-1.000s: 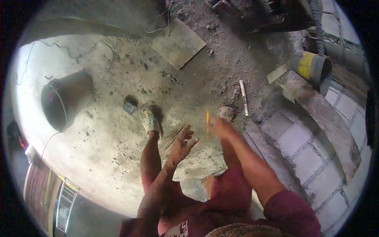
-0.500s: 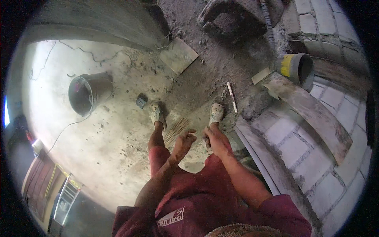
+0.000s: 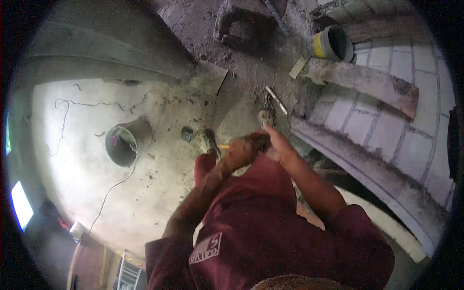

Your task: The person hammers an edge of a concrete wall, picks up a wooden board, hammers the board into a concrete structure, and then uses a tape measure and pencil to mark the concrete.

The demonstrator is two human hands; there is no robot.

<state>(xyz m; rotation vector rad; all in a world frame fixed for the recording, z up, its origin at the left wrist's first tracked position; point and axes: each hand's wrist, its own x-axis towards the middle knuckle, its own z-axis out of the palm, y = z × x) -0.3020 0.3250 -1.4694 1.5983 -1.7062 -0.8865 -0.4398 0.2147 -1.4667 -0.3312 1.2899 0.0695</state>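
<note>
My left hand (image 3: pixel 240 153) and my right hand (image 3: pixel 279 146) meet in front of my thighs. Curled and dark, the left fingers press against the inner side of the right hand; what they grip, if anything, is hidden. One digit of the right hand stretches forward, away from me, while its other fingers are partly covered by the left hand. A short yellow strip (image 3: pixel 224 146) shows just beside the left hand, its kind unclear. Beyond the hands are my two dusty shoes (image 3: pixel 207 138) on the dirty floor.
A bucket (image 3: pixel 126 143) with a cord beside it stands left. Ahead lie a flat board (image 3: pixel 210 79), a pale stick (image 3: pixel 276 100) and a dirt-caked tub (image 3: pixel 246 21). At right, a plank (image 3: pixel 365 82) leans by a yellow-marked bucket (image 3: pixel 333 44) and a block wall (image 3: pixel 401 116).
My hands were apart and have come together, the left moving right. The view has turned, and the straw bundle between my feet is now out of sight.
</note>
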